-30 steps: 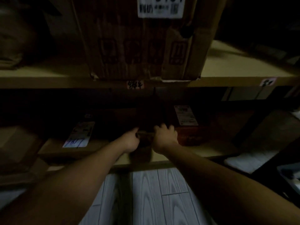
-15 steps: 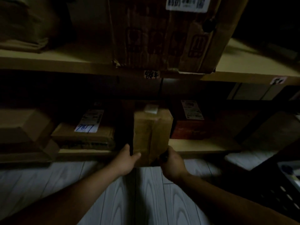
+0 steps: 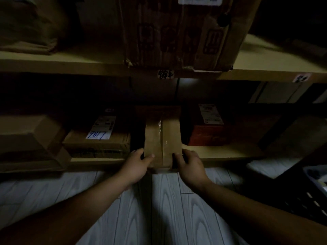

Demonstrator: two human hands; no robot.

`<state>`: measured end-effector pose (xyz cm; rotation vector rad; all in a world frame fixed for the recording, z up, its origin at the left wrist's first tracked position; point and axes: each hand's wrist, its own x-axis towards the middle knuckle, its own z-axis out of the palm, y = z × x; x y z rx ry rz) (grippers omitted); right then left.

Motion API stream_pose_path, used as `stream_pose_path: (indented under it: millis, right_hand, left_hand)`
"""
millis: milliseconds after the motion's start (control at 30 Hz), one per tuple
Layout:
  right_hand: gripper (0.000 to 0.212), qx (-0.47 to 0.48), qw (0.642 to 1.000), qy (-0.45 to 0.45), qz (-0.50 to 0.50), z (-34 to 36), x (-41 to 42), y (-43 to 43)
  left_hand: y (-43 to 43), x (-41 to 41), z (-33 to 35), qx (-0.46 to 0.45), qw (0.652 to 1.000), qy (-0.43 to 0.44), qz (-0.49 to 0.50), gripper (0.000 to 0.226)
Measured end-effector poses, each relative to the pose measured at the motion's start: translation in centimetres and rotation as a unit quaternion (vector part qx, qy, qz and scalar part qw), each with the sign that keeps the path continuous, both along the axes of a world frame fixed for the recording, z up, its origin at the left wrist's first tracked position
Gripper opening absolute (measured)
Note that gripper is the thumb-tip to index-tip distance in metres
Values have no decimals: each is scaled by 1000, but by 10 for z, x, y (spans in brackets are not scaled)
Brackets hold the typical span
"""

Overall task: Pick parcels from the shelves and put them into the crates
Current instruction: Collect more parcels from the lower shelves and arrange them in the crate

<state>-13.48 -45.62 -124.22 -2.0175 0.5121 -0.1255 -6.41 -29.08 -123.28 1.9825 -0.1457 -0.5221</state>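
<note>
Where the lower shelf meets its front edge, a narrow brown parcel sealed with a strip of clear tape along its length projects forward past the edge, its near end over the floor. The left hand grips the parcel's left side, thumb on the top face and fingers wrapped around the side. The right hand grips the right side in the same manner, thumb on top near the tape. Both hands are closed on the parcel, and both forearms extend from the bottom of the view. To the left of the parcel, a flat carton with a white label marked in blue handwriting lies on the same shelf; further left sits another cardboard box. To the right, just beside the parcel, stands a reddish box bearing a white label. On the upper shelf, a large worn carton overhangs the front edge above a small handwritten tag. A dark perforated crate is partly visible at the lower right, well apart from the parcel. Lighting is dim, and the label text is unreadable.
</note>
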Motion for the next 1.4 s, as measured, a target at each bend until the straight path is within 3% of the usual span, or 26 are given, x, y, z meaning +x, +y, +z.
stream_pose_path:
  millis: [167,267,400,500,600,700,800,967,1033,1100,1167,1267,1400]
  right_hand:
    - [53,64,997,30,26,-11,9,-2]
    - [37,121,992,36,13,-5,3,-2]
    - [32,237,971,21,29,0,4,-12]
    - [39,244,969,26,22,3,9,-11]
    - [67,224,973,39,-41,-3,9,-11]
    - [80,248,965,68,-45,-2,9,-12]
    - [74,292,954,68,4,3,6,-7]
    - [75,235,972,26,3,8,2,6]
    - [60,212,977,17,3,11,2,6]
    - [46,166,986,15,2,12,2,6]
    - [51,130,991,12,-9,13,4,6]
    - [52,198,980,0,22,11,10,6]
    - [32,192,981,-9,23,9,10,1]
  left_hand:
    - [2,-7,6,-37,998,47,7,34]
    - [4,-8,10,-57,997,51,-7,37]
    - [2,-1,10,-119,989,82,38,46]
    - [0,1,7,-144,983,92,70,48]
    - [-1,4,7,-119,989,83,40,36]
    - [-4,6,7,-125,986,102,41,33]
    - [-5,4,7,-136,983,118,46,30]
    - [1,11,3,-79,988,124,50,52]
    - [2,13,2,-72,988,124,55,53]
    - [3,12,3,-79,990,106,49,48]
    - [3,14,1,-73,995,54,47,38]
    - [-5,15,6,-51,997,-36,51,23]
    - [-15,14,14,-87,990,-93,65,25]
